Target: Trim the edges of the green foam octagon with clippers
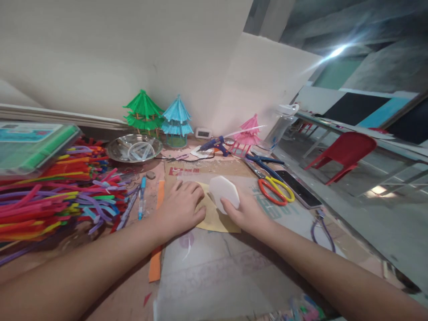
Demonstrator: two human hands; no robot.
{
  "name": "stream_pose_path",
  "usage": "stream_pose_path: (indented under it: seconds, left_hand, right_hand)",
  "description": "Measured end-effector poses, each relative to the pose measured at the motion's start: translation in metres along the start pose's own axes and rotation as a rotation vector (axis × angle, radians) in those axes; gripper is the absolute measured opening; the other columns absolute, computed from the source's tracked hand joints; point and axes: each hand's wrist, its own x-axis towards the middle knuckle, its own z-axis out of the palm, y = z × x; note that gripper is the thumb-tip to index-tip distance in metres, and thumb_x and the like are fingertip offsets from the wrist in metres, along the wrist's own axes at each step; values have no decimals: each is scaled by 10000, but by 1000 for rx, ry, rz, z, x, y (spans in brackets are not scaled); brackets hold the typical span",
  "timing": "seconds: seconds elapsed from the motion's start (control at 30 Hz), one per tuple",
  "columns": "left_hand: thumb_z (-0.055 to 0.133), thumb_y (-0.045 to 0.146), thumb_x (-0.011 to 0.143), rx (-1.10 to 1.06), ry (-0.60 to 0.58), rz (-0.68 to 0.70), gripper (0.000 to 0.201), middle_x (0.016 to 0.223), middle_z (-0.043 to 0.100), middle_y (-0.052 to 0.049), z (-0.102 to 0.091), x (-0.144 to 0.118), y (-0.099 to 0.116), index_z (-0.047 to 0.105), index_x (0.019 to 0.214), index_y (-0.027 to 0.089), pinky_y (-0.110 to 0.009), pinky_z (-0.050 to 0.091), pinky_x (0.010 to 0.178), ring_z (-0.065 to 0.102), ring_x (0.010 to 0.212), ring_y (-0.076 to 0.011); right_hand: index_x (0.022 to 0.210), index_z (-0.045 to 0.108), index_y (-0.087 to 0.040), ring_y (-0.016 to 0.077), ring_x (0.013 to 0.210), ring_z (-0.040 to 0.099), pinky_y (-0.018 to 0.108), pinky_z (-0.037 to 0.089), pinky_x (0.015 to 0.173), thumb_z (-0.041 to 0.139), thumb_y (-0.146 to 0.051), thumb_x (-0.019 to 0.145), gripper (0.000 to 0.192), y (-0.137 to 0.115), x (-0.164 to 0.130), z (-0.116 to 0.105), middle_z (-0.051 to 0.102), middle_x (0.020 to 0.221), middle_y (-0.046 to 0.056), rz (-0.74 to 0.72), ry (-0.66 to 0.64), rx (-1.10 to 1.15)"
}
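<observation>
My left hand [180, 207] lies palm down, fingers together, pressing on a tan sheet of paper [217, 219] in the middle of the table. My right hand [245, 211] grips a white octagonal foam piece [223, 191] and holds it against the same sheet, just right of the left hand. Both rest on a pale cutting mat [214, 267].
A heap of coloured pipe cleaners [56, 196] fills the left. Scissors with orange and yellow handles [272, 187], a phone [301, 191], blue scissors [264, 161], a blue glue gun [214, 145], a metal dish [135, 148] and green [143, 111], blue [176, 118] and pink [249, 131] paper pagodas stand behind.
</observation>
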Motion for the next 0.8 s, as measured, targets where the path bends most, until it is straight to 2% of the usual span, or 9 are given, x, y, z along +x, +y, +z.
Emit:
stream_pose_path:
  seconds: [0.13, 0.27, 0.4, 0.53, 0.63, 0.7, 0.8]
  left_hand:
    - [483, 278, 804, -26, -15, 23, 156, 1032, 583, -94, 1, 0, 1, 546, 884, 161, -431, 369, 932, 514, 1020, -254]
    - [460, 260, 810, -28, -23, 23, 182, 1055, 576, -105, 1, 0, 1, 544, 930, 154, -445, 358, 956, 505, 1061, -261]
    - [466, 282, 813, -14, -32, -25, 186, 1087, 577, -102, 0, -1, 3, 545, 927, 160, -497, 307, 1006, 513, 1072, -261]
    - [458, 299, 817, -8, -32, -23, 182, 1060, 585, -94, 1, -1, 3, 541, 913, 169, -509, 294, 1010, 516, 1062, -259]
    - [466, 295, 809, -25, -43, 12, 164, 1048, 583, -94, 1, 0, 1, 534, 894, 172, -488, 324, 985, 517, 1048, -256]
    - [468, 288, 805, -33, -48, 26, 161, 1058, 579, -100, 2, 1, 1, 529, 898, 172, -475, 337, 975, 515, 1053, -258]
    - [467, 282, 802, -37, -45, 11, 165, 1088, 574, -102, 2, 2, 0, 527, 913, 175, -493, 316, 999, 513, 1072, -261]
  right_hand:
    - [1101, 555, -120, 242, 696, 656, 320, 503, 609, 417, -340, 828, 377, 3, -18, -7, 698, 835, 118, -39, -13, -20]
    - [1199, 511, -136, 251, 766, 667, 316, 503, 648, 410, -325, 852, 408, -4, 6, 5, 698, 902, 127, -95, -2, -92]
    - [1116, 559, -106, 263, 724, 662, 325, 497, 627, 416, -333, 845, 381, -6, 25, 15, 700, 815, 134, -40, 35, -130]
    - [1123, 554, -121, 257, 782, 659, 336, 508, 663, 418, -337, 836, 384, 2, -3, 6, 695, 930, 132, -57, 65, -9]
    - [1058, 583, -143, 242, 715, 657, 325, 506, 640, 426, -349, 837, 341, 4, -19, -1, 698, 828, 102, -44, 25, -3]
    - [1066, 583, -150, 254, 710, 658, 331, 502, 637, 432, -353, 834, 344, 1, -12, 0, 694, 793, 102, -29, 8, -64]
    - [1102, 568, -142, 271, 768, 661, 340, 499, 667, 414, -337, 843, 359, -5, 15, 11, 695, 831, 126, -30, -2, -124]
